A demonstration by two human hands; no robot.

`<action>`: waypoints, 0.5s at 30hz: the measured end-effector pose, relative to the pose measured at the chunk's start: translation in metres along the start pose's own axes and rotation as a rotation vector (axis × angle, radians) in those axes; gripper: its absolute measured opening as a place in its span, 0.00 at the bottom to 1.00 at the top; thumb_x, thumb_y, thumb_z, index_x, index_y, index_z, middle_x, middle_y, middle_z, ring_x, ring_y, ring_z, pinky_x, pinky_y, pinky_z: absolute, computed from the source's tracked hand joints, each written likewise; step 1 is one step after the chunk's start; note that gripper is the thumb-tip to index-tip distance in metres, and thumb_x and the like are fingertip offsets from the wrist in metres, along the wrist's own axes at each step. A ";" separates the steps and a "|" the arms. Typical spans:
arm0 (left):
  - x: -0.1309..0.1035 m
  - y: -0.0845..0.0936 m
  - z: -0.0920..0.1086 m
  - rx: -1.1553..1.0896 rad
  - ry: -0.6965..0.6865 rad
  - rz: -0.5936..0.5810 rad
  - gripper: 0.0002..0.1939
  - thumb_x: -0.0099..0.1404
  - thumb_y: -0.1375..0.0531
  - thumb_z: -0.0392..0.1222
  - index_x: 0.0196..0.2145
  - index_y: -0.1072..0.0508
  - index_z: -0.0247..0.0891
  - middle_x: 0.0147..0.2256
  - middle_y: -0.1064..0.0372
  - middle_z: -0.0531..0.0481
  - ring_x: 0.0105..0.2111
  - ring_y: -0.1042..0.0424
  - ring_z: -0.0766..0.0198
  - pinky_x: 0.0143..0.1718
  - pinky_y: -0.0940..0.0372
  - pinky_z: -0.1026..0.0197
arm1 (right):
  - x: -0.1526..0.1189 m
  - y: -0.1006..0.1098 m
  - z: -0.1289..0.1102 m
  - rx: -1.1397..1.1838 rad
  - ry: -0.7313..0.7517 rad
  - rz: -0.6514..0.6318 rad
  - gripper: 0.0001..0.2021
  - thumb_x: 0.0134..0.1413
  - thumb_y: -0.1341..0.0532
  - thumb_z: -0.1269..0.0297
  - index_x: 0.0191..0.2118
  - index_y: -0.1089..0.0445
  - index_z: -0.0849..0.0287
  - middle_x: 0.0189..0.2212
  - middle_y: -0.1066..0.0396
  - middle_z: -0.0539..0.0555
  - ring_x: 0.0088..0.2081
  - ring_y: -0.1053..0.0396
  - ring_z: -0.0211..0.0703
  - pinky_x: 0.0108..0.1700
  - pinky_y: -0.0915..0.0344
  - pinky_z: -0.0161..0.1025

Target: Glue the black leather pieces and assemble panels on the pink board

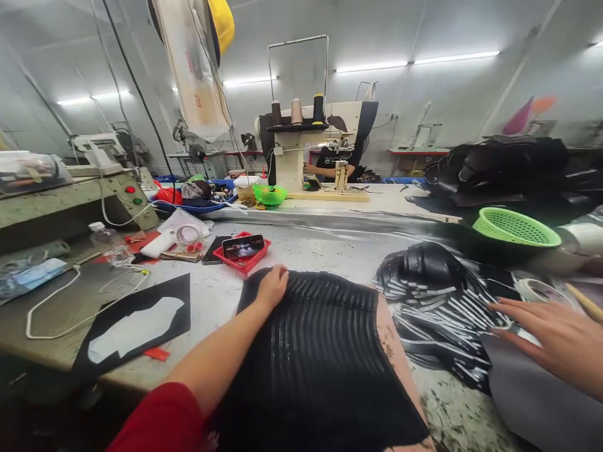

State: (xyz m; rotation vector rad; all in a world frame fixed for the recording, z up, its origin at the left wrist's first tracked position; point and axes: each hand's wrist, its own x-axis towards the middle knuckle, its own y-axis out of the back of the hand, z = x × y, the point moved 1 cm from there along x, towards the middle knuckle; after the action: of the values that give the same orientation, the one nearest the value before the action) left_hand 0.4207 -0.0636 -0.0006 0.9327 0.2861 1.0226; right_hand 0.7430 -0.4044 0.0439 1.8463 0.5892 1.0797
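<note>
My left hand [273, 287] is at the upper left edge of a black ribbed piece [325, 333], its fingers bent and together on that edge. The black piece lies over a pinkish board [393, 339] that shows along its right side. At the right, my right hand [541, 326] has its fingers stretched out over the edge of a pile of black pieces with white strips [443, 301]. A dark grey sheet [541, 395] lies below my right hand.
A red tray [252, 258] with a phone [242, 246] sits beyond my left hand. A green basket [516, 227] stands at the right before a black heap [518, 169]. A sewing machine [289, 163] is at the back; a bottle [110, 242] and cables are at left.
</note>
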 end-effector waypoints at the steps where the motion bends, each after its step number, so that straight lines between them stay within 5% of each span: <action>1: 0.001 0.000 -0.002 -0.011 -0.005 -0.020 0.08 0.63 0.52 0.39 0.38 0.36 0.39 0.35 0.30 0.48 0.38 0.30 0.59 0.41 0.38 0.59 | 0.008 -0.006 -0.020 -0.005 0.064 -0.126 0.14 0.40 0.42 0.49 0.31 0.28 0.50 0.36 0.26 0.61 0.39 0.30 0.57 0.49 0.40 0.53; 5: 0.014 0.003 -0.011 -0.071 -0.022 -0.121 0.07 0.62 0.51 0.41 0.37 0.36 0.40 0.34 0.30 0.49 0.38 0.30 0.59 0.42 0.38 0.58 | 0.052 -0.037 -0.111 0.033 0.136 -0.487 0.22 0.52 0.50 0.53 0.48 0.33 0.58 0.48 0.31 0.58 0.49 0.35 0.52 0.51 0.42 0.48; 8: 0.030 0.009 -0.019 -0.127 -0.031 -0.222 0.08 0.60 0.50 0.38 0.38 0.37 0.39 0.33 0.29 0.50 0.33 0.29 0.62 0.39 0.36 0.59 | 0.083 -0.070 -0.160 0.140 0.088 -0.676 0.21 0.57 0.51 0.56 0.52 0.36 0.60 0.51 0.34 0.58 0.52 0.38 0.50 0.52 0.44 0.42; 15: 0.066 0.036 -0.031 -0.142 -0.066 -0.385 0.19 0.48 0.46 0.32 0.41 0.34 0.36 0.44 0.32 0.43 0.47 0.33 0.58 0.49 0.39 0.57 | 0.130 -0.151 -0.197 0.174 -0.046 -0.777 0.20 0.60 0.55 0.57 0.43 0.30 0.62 0.45 0.30 0.60 0.47 0.34 0.48 0.47 0.41 0.39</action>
State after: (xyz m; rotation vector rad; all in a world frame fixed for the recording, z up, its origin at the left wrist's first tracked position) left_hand 0.4156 0.0141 0.0221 0.7447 0.3196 0.6477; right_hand 0.6443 -0.1440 0.0130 1.5462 1.2670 0.4717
